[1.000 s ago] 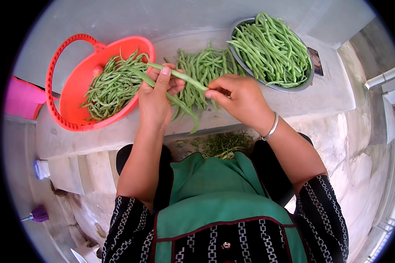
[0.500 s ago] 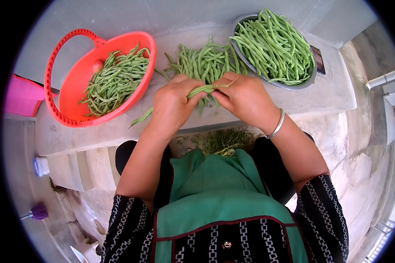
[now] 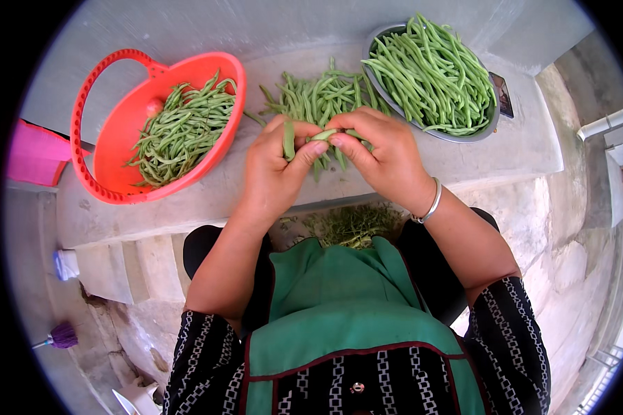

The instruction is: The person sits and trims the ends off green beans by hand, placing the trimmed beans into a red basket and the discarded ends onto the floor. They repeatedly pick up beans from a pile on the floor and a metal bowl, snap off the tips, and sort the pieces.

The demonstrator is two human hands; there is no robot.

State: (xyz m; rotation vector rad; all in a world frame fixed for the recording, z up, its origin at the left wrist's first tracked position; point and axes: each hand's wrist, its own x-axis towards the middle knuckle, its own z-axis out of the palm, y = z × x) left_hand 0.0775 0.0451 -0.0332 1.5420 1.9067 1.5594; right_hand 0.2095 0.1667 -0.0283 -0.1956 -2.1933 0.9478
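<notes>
Far left there's the orange-red basket (image 3: 111, 166), and its heap of slim beans (image 3: 187, 124) sits toward the right side, so I'd guess a forearm bump could spill a few over that rim; it's smooth plastic with a hole-punched hoop handle, and the beans look dull and tangled, with a round reddish thing (image 3: 154, 107) tucked beside them; next is the left hand (image 3: 271, 166), fingers curled nearly closed, thumb pinching the green bean (image 3: 324, 135) held between both hands above the front of the ledge; a stubby bit (image 3: 289, 140) pokes up from the left fingers, can't tell if it's part of the same bean; if the thumbs press unevenly, that bean could crush or shoot off, since it looks smooth and plump; behind the hands is a loose pile (image 3: 322, 93) of beans on rough grey ledge (image 3: 145, 214), and a trailing knuckle might sweep some off; the right hand (image 3: 387, 152) is bent in a tight pinch on the bean's other end, bracelet (image 3: 432, 200) smooth and silvery; last, the round metal bowl (image 3: 479, 137) is heaped above its rim with long glossy beans (image 3: 429, 79), so a nudge could slide the top ones onto the flat dark slab (image 3: 502, 95) beside it
</notes>
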